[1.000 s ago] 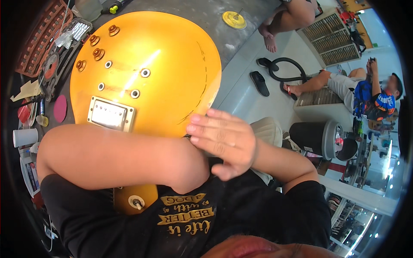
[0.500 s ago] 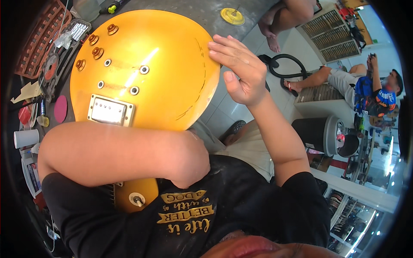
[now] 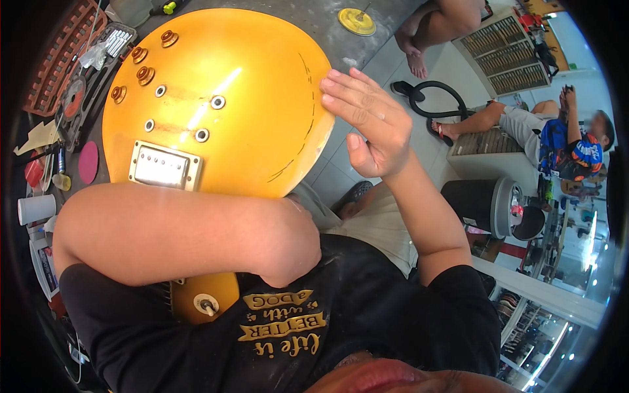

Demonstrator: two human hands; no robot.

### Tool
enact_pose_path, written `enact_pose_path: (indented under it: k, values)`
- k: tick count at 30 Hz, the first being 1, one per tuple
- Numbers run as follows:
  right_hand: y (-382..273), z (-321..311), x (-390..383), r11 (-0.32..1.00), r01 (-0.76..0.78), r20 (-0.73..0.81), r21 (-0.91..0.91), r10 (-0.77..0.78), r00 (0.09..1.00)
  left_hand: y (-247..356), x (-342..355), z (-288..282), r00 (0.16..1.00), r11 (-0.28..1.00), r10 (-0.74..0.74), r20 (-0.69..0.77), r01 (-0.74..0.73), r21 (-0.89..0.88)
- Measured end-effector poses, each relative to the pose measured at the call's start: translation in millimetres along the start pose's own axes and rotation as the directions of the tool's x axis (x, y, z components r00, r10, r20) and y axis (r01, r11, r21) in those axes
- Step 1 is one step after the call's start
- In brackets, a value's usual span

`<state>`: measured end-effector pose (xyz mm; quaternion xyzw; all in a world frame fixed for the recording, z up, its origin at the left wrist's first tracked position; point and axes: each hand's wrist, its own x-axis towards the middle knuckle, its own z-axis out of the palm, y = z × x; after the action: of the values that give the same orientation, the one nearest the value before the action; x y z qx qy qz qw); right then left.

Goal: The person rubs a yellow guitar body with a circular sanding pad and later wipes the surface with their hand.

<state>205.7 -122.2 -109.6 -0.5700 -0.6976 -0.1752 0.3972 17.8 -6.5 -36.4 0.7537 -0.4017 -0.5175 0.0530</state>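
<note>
A glossy yellow electric guitar body lies across the worktop, with amber knobs, metal bushings, a silver pickup and a dark dashed line along its right side. Its toggle switch shows below my left arm. My left forearm lies across the guitar; my left hand bends down near my chest, fingers hidden. My right hand has its fingers extended and lightly apart, fingertips at the guitar's upper-right edge, thumb bent below.
Toolboxes, a pink disc and a white cup crowd the left. A yellow disc is on the grey worktop. Rightward are someone's bare legs, a seated person, a black hose and a bin.
My right hand rose from the guitar's lower right to its upper-right edge, then shifted slightly downward. The guitar body shifted slightly up and left. My left arm stayed about still.
</note>
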Motion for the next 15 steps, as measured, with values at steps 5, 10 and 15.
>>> enact_pose_path:
  k: [5, 10, 15]
  values:
    - [-11, 0, -2, 1.000, -0.020, -0.003, 0.020, 0.020, 1.000, 1, -2, -2, 1.000, 1.000, -0.006, 0.008, 0.006, -0.010]
    - [-23, 0, -2, 0.999, -0.024, -0.001, 0.036, 0.024, 1.000, 0, -3, -4, 1.000, 1.000, -0.001, 0.028, 0.001, 0.000]
    - [-38, 0, -5, 0.998, -0.043, 0.002, 0.040, 0.043, 0.999, 1, -4, -4, 0.999, 1.000, -0.004, 0.034, 0.004, -0.008]
